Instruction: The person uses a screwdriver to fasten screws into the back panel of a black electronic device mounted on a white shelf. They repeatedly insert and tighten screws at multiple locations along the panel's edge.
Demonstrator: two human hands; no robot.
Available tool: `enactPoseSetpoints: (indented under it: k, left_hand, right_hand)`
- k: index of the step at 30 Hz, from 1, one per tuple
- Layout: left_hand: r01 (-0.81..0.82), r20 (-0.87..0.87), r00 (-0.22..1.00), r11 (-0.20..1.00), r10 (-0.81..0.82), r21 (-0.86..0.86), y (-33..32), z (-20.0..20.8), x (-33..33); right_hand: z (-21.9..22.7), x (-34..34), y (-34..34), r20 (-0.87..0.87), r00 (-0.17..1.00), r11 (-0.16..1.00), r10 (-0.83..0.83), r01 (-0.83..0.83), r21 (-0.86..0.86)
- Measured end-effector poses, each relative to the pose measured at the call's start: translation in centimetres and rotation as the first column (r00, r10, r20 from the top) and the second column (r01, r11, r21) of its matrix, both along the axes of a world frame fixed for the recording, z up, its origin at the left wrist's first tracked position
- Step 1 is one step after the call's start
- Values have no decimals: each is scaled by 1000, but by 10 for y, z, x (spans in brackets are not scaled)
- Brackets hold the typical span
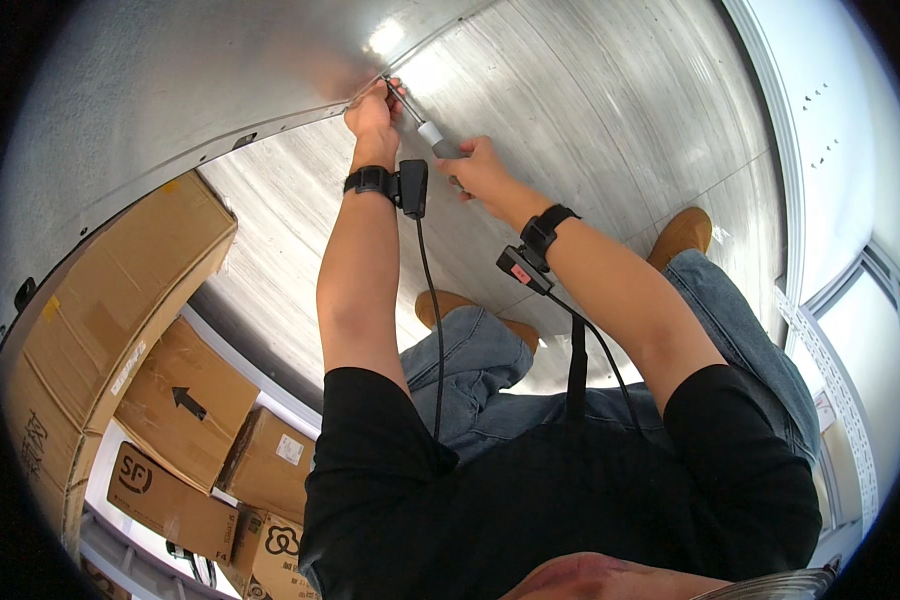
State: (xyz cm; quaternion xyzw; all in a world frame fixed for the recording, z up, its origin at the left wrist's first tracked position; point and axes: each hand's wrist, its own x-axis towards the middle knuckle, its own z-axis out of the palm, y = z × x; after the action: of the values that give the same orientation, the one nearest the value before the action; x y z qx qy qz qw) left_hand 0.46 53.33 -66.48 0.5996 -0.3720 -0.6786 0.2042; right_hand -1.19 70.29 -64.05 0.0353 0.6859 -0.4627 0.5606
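Two hands on one screwdriver at the metal seam

Nearest you, four cardboard boxes [185, 400] crowd the left; the brushed metal floor [590, 130] lies open to the right. Your right hand [482, 165] wraps the grey-and-white screwdriver [432, 135] handle. Farther off, your left hand [372, 112] pinches its thin shaft, tip touching the panel edge [270, 128].

Screwdriver [432, 136]: grey handle with a white collar, thin silver shaft. Panel [590, 130]: brushed silver metal, fine streaked grain, bright glare spot. Wrist straps [370, 181]: black, black cable. Clip module [522, 270]: black with a small red mark. Shirt [530, 490]: black. Jeans [740, 330]: blue denim. Shoes [682, 234]: tan. Boxes [120, 300]: brown cardboard, black arrow print.
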Motion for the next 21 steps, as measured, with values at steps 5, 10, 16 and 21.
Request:
enactPoseSetpoints:
  k: [5, 10, 16, 21]
  left_hand:
    - [-27, -12, 1000, 999, 26, -20, -2, -7, 1]
    - [-11, -25, 1000, 1000, 12, 3, -5, -9, 0]
    - [-25, -3, 1000, 1000, 25, -1, -6, -8, 0]
    - [-36, -3, 999, 999, 36, 7, -7, -12, -1]
  right_hand:
    - [-11, -1, 6, 228, 963, 983, -145, 165, -73]
    - [-9, -4, 4, 247, 961, 990, -122, 137, -46]
    - [1, -5, 3, 329, 934, 988, -139, 154, -20]
    - [-1, -3, -3, 315, 944, 994, -100, 107, -7]
